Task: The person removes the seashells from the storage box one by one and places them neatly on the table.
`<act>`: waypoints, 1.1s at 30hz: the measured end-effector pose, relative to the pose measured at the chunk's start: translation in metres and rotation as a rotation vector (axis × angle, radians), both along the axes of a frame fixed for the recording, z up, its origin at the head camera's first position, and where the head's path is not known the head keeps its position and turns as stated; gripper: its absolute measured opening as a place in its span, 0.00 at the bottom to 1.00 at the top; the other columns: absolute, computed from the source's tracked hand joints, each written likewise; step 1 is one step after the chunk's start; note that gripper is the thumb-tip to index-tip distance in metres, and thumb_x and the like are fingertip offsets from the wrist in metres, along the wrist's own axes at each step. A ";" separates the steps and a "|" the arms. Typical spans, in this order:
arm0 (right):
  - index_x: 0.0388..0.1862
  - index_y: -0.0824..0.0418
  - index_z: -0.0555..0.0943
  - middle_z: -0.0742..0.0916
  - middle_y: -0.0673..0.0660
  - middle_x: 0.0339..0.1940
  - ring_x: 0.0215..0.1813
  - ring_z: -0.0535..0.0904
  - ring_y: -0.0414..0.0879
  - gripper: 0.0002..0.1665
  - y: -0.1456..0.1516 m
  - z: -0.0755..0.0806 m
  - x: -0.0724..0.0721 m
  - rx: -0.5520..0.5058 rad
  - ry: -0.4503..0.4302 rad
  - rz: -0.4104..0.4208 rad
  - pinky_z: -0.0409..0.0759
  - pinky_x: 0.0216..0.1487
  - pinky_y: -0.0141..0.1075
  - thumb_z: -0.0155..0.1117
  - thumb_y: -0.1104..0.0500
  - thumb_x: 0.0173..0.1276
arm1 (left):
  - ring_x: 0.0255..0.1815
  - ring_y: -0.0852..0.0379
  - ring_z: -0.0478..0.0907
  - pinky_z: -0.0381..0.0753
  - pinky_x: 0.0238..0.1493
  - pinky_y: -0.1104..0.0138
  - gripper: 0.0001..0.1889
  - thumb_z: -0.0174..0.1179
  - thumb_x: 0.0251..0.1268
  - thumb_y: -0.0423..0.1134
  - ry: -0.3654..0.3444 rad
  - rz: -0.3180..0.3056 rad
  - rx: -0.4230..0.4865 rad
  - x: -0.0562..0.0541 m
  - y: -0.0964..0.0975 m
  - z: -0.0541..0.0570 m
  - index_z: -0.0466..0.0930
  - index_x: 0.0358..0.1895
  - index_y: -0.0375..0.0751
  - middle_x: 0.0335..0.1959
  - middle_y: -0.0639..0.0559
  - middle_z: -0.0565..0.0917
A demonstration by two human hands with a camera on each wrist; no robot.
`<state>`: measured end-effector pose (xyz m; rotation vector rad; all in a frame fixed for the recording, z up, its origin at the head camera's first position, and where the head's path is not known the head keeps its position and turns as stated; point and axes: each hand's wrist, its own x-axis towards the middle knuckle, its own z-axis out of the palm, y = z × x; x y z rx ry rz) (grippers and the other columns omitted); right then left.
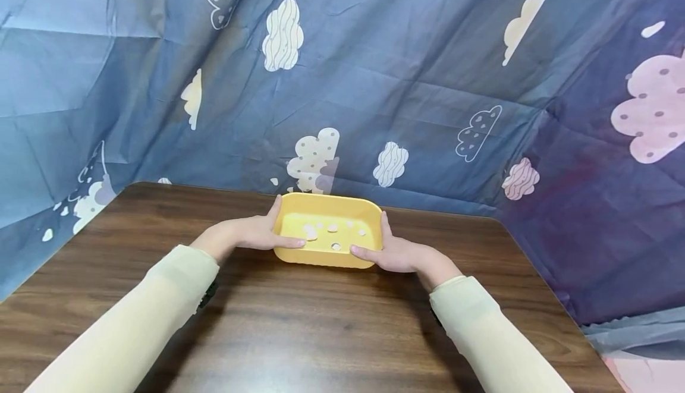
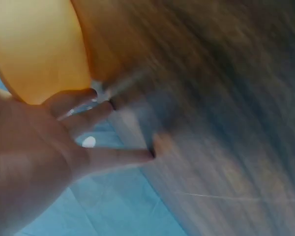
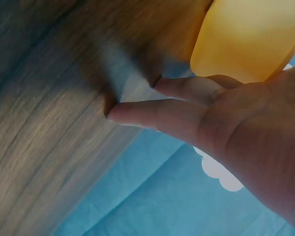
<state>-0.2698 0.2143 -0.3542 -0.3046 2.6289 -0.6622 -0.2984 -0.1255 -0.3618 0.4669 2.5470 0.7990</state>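
Observation:
A yellow plastic bin (image 1: 321, 257) with rounded corners is held near the far edge of the wooden table, its inside facing me. My left hand (image 1: 257, 232) grips its left end, thumb over the near rim. At the right end my right hand (image 1: 400, 254) holds it the same way. Several small pale pieces (image 1: 310, 232) show inside; their kind is unclear. The bin's outer wall (image 2: 39, 49) fills the left wrist view's corner, with outstretched fingers (image 2: 119, 154) close to the tabletop. Whether the bin's base touches the table is hidden.
The brown wooden table (image 1: 299, 321) ends just behind the bin. A blue cloth (image 1: 364, 84) printed with clouds hangs behind it and along both sides. Pale pink and grey fabric (image 1: 642, 333) lies beyond the table's right edge.

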 end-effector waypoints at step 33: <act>0.86 0.56 0.18 0.58 0.70 0.87 0.84 0.63 0.58 0.83 0.000 -0.007 -0.011 -0.110 -0.012 -0.066 0.58 0.85 0.56 0.65 0.21 0.65 | 0.85 0.39 0.59 0.60 0.83 0.44 0.77 0.70 0.58 0.71 0.011 0.044 0.136 -0.008 0.002 -0.008 0.13 0.84 0.42 0.88 0.31 0.43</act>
